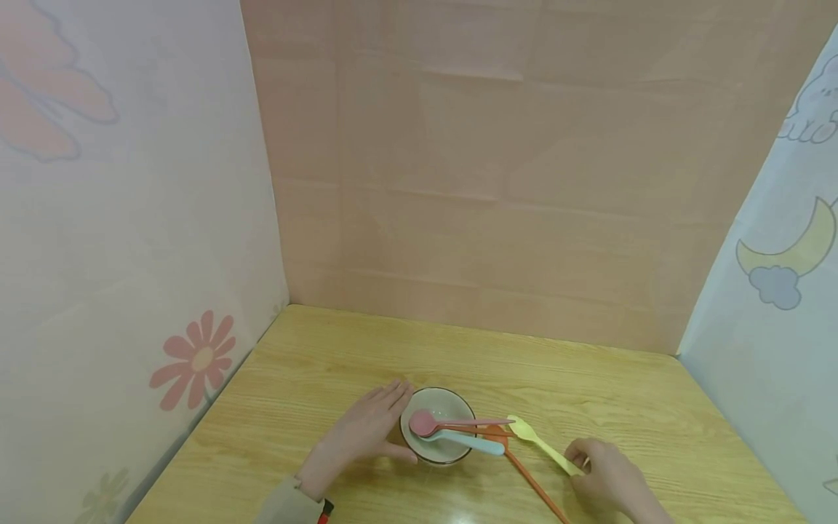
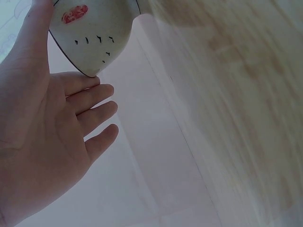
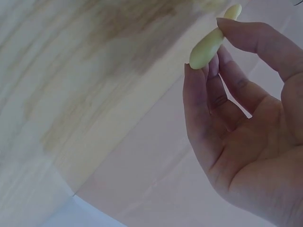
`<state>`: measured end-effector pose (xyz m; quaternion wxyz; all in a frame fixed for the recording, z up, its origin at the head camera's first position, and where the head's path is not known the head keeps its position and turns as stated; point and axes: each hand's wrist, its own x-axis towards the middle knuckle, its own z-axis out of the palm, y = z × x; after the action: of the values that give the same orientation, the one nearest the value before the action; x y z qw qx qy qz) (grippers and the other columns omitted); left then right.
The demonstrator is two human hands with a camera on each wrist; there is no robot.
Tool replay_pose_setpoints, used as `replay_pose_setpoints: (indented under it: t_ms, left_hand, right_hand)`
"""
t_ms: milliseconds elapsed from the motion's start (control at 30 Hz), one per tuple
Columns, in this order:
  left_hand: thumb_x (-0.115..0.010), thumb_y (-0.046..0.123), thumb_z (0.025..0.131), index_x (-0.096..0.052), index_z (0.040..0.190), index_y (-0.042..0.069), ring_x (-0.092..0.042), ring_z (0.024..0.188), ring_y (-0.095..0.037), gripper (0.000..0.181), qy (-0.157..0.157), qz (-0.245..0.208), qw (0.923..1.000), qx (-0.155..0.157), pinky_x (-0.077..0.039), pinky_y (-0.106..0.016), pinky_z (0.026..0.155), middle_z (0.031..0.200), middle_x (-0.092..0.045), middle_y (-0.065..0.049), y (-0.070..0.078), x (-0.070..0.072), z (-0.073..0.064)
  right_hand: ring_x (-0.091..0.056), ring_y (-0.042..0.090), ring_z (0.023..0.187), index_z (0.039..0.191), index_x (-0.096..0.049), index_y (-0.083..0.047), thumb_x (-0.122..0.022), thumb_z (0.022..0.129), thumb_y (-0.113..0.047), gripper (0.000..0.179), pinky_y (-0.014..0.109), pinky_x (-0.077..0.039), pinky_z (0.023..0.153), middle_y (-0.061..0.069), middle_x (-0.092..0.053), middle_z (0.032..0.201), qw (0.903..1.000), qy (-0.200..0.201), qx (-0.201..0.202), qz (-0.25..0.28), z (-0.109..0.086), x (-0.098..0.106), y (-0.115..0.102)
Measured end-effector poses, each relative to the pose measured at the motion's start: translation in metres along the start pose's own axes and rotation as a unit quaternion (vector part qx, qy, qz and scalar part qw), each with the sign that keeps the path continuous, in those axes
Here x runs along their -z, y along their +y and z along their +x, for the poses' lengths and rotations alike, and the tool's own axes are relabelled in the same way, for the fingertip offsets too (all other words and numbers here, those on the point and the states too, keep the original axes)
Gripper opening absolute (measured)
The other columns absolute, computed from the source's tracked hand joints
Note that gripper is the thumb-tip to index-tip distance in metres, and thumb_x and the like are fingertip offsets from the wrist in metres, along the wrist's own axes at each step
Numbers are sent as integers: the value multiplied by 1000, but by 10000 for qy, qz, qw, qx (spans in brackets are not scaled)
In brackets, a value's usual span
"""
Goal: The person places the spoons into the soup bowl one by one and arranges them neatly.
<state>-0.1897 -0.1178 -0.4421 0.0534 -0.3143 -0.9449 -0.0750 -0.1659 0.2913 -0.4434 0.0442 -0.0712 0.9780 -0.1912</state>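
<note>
A round bowl (image 1: 437,397) with a dark rim stands on the table. My left hand (image 1: 372,426) lies along its left side, thumb and fingers spread, fingers fairly straight at the rim. In the left wrist view the bowl (image 2: 94,42) shows dark marks and a red patch. A pink spoon (image 1: 424,423), a light blue spoon (image 1: 481,442) and a thin orange-red handle (image 1: 481,431) lie in the bowl, handles sticking out to the right. My right hand (image 1: 609,473) pinches the handle end of a yellow spoon (image 1: 548,451) between thumb and fingers; its head points toward the bowl.
An orange spoon (image 1: 530,477) lies right of the bowl, its head partly under the other handles. White printed panels (image 1: 164,218) flank the wood-grain table (image 1: 366,335), and a tan sheet (image 1: 491,182) stands behind. A small red and black item (image 1: 324,511) shows beside the left sleeve.
</note>
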Motion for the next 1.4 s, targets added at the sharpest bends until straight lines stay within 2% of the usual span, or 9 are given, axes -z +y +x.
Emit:
replay_pose_setpoints:
  t_ms: [67,267,467,767,1000,1400]
  left_hand:
    - [-66,71,77,-36,152,2,-39,147,-30,106,-2,7,10000,12,-40,-48,117,159,-39,-14,0,0,0]
    - [-65,72,77,-37,152,2,-39,147,-30,107,-28,7,10000,26,-41,-48,117,159,-39,-14,0,0,-1]
    - [-64,72,77,-36,152,2,-39,147,-30,107,-10,-14,10000,15,-40,-48,118,159,-38,-15,-1,0,-1]
    - [-61,75,77,-36,153,3,-39,147,-29,107,-20,58,10000,16,-40,-46,118,159,-38,-12,0,-2,0]
    - [-60,75,77,-35,153,4,-38,148,-29,107,-42,72,10000,18,-40,-46,118,160,-37,-12,0,-2,2]
    - [-59,77,77,-36,153,4,-39,147,-29,108,-29,141,9999,-39,-40,-46,118,159,-39,-12,2,-3,2]
  right_hand:
    - [-59,11,78,92,-70,-10,-76,66,-5,27,29,-54,64,-3,-67,85,10000,-2,93,26,2,3,1]
    - [-60,10,79,95,-70,-8,-79,70,-7,27,25,-55,65,-1,-68,90,9989,19,452,-79,9,15,5]
    - [-59,10,80,97,-69,-7,-79,71,-6,27,22,-52,64,0,-67,91,9988,48,469,-99,16,29,3]
    - [-58,8,76,93,-69,-9,-78,68,-6,27,19,-49,62,-2,-66,87,9963,328,704,-365,22,43,-7]
    - [-60,11,79,96,-70,-8,-78,70,-7,27,26,-52,61,-1,-68,89,9959,280,741,-446,28,53,-16]
    - [-60,12,79,95,-69,-10,-78,71,-6,26,24,-49,61,-3,-67,88,9927,292,1016,-579,33,62,-29]
